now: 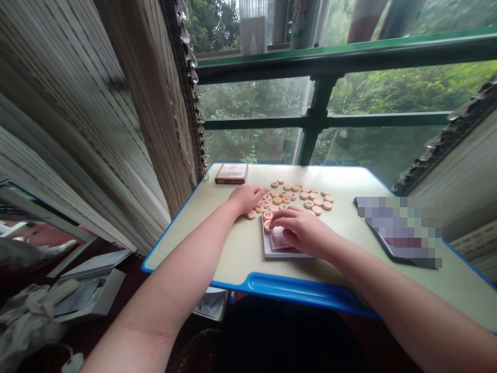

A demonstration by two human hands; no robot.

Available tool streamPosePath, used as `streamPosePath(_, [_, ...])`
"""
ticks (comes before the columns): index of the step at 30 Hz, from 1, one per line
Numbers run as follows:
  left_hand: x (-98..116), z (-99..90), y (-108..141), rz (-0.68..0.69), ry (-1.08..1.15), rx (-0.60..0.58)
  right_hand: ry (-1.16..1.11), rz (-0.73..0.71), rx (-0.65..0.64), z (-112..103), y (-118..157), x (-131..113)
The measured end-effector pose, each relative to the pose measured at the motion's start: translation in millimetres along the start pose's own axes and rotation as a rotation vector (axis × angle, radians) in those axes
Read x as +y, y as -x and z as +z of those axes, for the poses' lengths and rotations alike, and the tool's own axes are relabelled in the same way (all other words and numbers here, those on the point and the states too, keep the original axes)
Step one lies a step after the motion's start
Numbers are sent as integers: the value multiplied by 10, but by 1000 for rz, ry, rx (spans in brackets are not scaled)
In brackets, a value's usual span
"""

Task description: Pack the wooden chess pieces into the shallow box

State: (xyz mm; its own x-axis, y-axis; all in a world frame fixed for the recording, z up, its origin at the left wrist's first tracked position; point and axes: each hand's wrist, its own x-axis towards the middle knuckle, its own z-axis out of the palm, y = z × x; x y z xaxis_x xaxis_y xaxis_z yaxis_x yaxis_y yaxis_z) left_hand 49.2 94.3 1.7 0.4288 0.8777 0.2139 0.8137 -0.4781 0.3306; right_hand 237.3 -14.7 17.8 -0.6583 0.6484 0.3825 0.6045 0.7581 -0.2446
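Two discs (pixel 267 215) in tray (pixel 285 256); right hand (pixel 306 229) touching one, pinch unclear; left hand (pixel 247 198) beyond tray, beside loose discs (pixel 266 203), grip indiscernible.

I see red Chinese characters on several xiangqi pieces (pixel 267 215), too small for me to read surely. The faint print on the brown-edged box (pixel 232 173) is illegible to me.

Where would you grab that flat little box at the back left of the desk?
Probably from above, thumb and fingers on the left and right side walls of the box. It lies flat, so its underside is hard to reach, and the round pieces sit apart from it, to its right.
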Motion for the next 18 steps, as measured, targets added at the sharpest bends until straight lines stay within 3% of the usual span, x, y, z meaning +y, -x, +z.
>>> streamPosePath(18, [-3,1,2,-2,33,11,-17,-16,21,-46,-10,-17])
